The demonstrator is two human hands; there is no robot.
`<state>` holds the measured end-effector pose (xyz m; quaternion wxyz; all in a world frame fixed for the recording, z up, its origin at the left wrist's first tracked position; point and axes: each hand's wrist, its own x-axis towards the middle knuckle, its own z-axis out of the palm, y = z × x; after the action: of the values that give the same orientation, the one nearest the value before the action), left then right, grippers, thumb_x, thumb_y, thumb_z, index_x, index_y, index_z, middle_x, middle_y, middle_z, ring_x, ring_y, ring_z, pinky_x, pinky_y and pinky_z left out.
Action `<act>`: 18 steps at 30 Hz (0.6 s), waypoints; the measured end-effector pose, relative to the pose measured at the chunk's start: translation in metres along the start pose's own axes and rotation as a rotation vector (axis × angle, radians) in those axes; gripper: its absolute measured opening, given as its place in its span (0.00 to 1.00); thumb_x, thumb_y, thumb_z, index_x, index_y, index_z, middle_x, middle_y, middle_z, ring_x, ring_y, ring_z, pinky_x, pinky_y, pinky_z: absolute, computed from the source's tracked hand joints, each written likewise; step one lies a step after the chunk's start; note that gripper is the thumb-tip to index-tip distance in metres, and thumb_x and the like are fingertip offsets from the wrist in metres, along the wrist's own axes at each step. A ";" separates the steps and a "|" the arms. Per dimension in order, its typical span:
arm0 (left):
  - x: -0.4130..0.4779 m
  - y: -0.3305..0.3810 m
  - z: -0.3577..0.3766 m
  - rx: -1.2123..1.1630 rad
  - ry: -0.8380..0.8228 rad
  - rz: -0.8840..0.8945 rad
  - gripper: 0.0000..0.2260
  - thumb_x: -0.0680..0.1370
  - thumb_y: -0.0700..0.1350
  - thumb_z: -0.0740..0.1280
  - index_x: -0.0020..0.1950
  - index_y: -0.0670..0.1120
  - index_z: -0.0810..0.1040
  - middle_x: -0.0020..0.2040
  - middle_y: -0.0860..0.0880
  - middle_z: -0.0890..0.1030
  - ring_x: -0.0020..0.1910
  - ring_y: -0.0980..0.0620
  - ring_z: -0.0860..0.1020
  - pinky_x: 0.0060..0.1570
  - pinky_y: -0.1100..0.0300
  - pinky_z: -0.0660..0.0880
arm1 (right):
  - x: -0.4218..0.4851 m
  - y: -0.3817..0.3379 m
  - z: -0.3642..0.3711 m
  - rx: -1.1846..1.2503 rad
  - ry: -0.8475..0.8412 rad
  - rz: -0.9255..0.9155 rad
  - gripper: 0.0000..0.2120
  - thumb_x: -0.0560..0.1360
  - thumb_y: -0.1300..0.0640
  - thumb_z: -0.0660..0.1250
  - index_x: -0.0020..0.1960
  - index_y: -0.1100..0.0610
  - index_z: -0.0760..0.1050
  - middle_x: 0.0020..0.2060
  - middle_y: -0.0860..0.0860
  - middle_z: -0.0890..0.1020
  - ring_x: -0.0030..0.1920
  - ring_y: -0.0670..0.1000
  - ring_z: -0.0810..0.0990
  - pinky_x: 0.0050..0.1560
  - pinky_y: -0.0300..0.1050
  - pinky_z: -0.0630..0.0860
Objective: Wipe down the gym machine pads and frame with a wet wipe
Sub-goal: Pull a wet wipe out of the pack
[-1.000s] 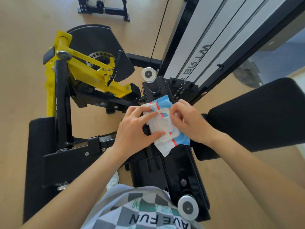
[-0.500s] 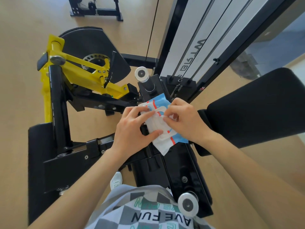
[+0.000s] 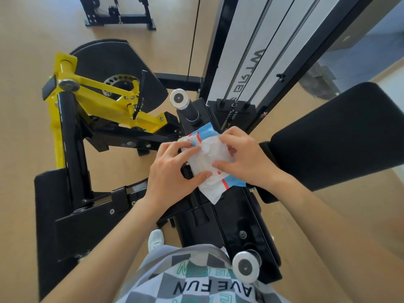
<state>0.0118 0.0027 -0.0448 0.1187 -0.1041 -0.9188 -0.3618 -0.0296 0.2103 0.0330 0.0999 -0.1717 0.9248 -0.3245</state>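
Your left hand (image 3: 175, 173) grips the soft plastic wipe pack, blue and white with red stripes (image 3: 213, 190). Its thumb and fingers (image 3: 175, 149) curl round the pack's left edge. Your right hand (image 3: 249, 160) has its fingers bent over a crumpled white wet wipe (image 3: 213, 149) bunched at the pack's top face. The thumb lies flat across the pack below it, so the wipe looks pinched between them.

The pack is held just above the glossy black steel frame (image 3: 236, 219) of the gym machine, in the middle of the view. A broad, matte black padded cushion (image 3: 338, 136) lies to your right, and a flatter black pad (image 3: 50, 215) to your left. A yellow painted lever arm (image 3: 98, 99) angles over a dark round disc. Two round chrome end caps (image 3: 179, 98) cap the frame's bars.
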 end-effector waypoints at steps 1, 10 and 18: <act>0.000 0.000 0.000 0.003 -0.001 0.000 0.30 0.72 0.69 0.68 0.66 0.51 0.81 0.64 0.52 0.79 0.65 0.47 0.72 0.57 0.55 0.74 | 0.000 0.000 0.000 -0.035 0.011 -0.045 0.10 0.72 0.58 0.78 0.50 0.58 0.80 0.50 0.49 0.76 0.49 0.47 0.76 0.49 0.42 0.80; 0.000 0.001 0.000 0.011 0.004 -0.006 0.30 0.72 0.69 0.68 0.66 0.53 0.81 0.64 0.53 0.79 0.65 0.49 0.72 0.56 0.57 0.72 | -0.002 -0.001 -0.008 0.501 0.223 0.202 0.03 0.81 0.57 0.67 0.51 0.56 0.73 0.49 0.53 0.81 0.51 0.50 0.83 0.44 0.42 0.83; 0.007 0.007 0.000 0.063 0.049 0.052 0.26 0.71 0.66 0.73 0.62 0.52 0.82 0.64 0.52 0.80 0.65 0.48 0.73 0.62 0.51 0.73 | -0.011 -0.003 0.002 0.591 0.323 0.244 0.10 0.80 0.54 0.69 0.59 0.53 0.71 0.54 0.51 0.80 0.55 0.52 0.83 0.45 0.45 0.85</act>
<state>0.0073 0.0085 -0.0384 0.1537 -0.1155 -0.9236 -0.3317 -0.0181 0.2113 0.0346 0.0359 0.0299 0.8086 -0.5866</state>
